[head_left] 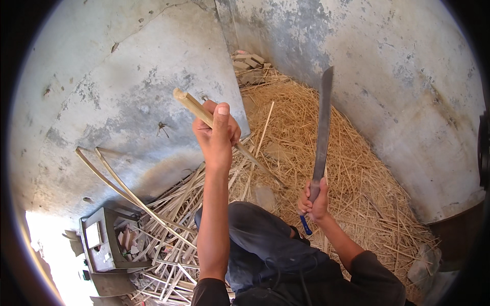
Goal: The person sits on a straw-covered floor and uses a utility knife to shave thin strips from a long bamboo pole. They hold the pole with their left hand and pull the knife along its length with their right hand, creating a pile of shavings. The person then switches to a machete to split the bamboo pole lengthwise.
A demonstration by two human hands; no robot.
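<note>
My left hand point(219, 127) is raised at the middle left and closed around a long pale wooden stick point(193, 106). The stick's thick, cut end points up and left, while its thinner part slants down right toward the straw-coloured shavings point(286, 117). Lower on the right, my right hand point(315, 199) grips a machete point(323, 117) by its handle. The dark blade points upward, its tip near the far wall, well apart from the stick. Just below my right hand shows a small blue piece point(305, 225); whether it belongs to the handle I cannot tell.
Pale split strips point(171, 250) lie heaped at the lower left, beside a grey box-like frame point(104, 242) holding rubble. Two long bent strips point(120, 186) lean at the left wall point(117, 102). Bricks point(250, 62) sit in the far corner. My bent leg point(260, 229) is in front.
</note>
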